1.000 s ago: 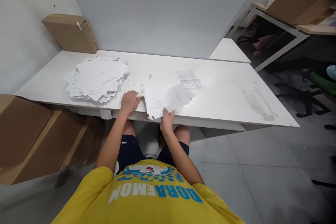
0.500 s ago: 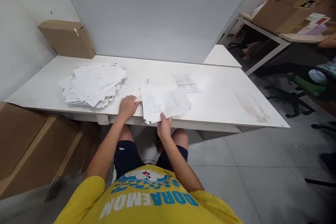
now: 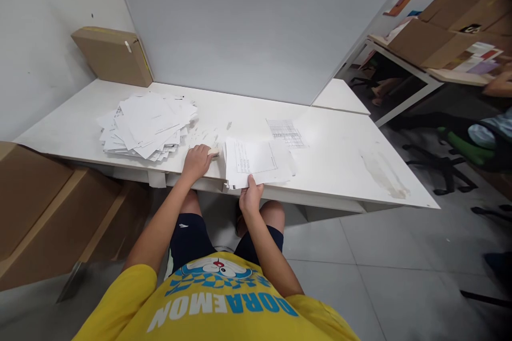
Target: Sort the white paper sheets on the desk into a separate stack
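Note:
My left hand (image 3: 197, 163) rests at the front of the desk, its fingers wrapped round a small cream-coloured stapler (image 3: 214, 152). The stapler's tip points right, a short gap away from the papers. In my right hand (image 3: 252, 195) is a thin stack of printed papers (image 3: 256, 162), gripped at its near edge with the thumb on top. The stack lies over the desk's front part, and its top sheet shows a printed frame with text. Left of my left hand spreads a messy pile of papers (image 3: 148, 125).
A gridded sheet (image 3: 286, 134) lies on the white desk (image 3: 332, 154) behind the stack. A cardboard box (image 3: 112, 58) stands at the back left against a grey partition (image 3: 256, 21). Open cartons (image 3: 60, 218) stand below left. A person's arm (image 3: 498, 85) shows far right near stacked boxes.
The stapler has come away from the left edge of the stack, leaving a gap. The papers have shifted slightly right with my right hand. The camera view has tilted a little.

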### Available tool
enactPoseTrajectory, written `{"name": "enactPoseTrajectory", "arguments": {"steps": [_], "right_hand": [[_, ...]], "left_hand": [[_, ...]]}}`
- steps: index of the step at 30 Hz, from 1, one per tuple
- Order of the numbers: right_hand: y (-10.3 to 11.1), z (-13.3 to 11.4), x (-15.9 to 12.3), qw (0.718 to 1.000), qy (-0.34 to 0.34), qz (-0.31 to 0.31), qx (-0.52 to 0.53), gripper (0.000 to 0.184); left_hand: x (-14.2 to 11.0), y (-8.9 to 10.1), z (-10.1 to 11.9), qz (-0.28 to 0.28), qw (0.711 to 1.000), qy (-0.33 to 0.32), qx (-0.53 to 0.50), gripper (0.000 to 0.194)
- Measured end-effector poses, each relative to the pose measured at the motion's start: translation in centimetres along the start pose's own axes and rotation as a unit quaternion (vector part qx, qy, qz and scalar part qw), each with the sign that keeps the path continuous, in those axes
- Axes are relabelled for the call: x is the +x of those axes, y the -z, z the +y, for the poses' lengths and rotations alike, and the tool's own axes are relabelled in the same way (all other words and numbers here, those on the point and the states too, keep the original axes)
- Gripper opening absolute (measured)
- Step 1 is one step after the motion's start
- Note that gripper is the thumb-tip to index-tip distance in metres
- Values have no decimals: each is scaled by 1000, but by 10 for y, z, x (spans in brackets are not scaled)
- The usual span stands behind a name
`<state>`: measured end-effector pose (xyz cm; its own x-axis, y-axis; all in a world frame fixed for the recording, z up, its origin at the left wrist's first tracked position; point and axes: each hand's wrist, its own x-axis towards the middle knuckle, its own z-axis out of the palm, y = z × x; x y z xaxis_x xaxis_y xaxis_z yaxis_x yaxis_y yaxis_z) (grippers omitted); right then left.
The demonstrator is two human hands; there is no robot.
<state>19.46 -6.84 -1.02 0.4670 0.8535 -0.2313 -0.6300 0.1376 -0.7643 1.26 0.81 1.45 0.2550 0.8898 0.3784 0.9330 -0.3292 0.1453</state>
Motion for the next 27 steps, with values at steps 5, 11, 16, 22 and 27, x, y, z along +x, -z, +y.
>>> {"name": "enactPoseTrajectory", "arguments": {"steps": [5, 11, 16, 22, 27], "right_hand": [[4, 7, 4, 997, 4, -9, -72, 59], [5, 10, 7, 990, 29, -5, -139, 60], [4, 7, 3, 982, 50, -12, -184, 56], [5, 4, -1, 973, 55, -14, -223, 51], [7, 4, -1, 975, 60, 7, -216, 48]], "left_hand": [[-1, 1, 0, 0, 1000, -1, -2, 37], [-1, 1, -1, 2, 1000, -2, -2, 38], [-1, 1, 0, -2, 1000, -4, -1, 36], [-1, 3, 1, -12, 1000, -4, 3, 34], [-1, 3, 0, -10, 1000, -1, -7, 36]]}}
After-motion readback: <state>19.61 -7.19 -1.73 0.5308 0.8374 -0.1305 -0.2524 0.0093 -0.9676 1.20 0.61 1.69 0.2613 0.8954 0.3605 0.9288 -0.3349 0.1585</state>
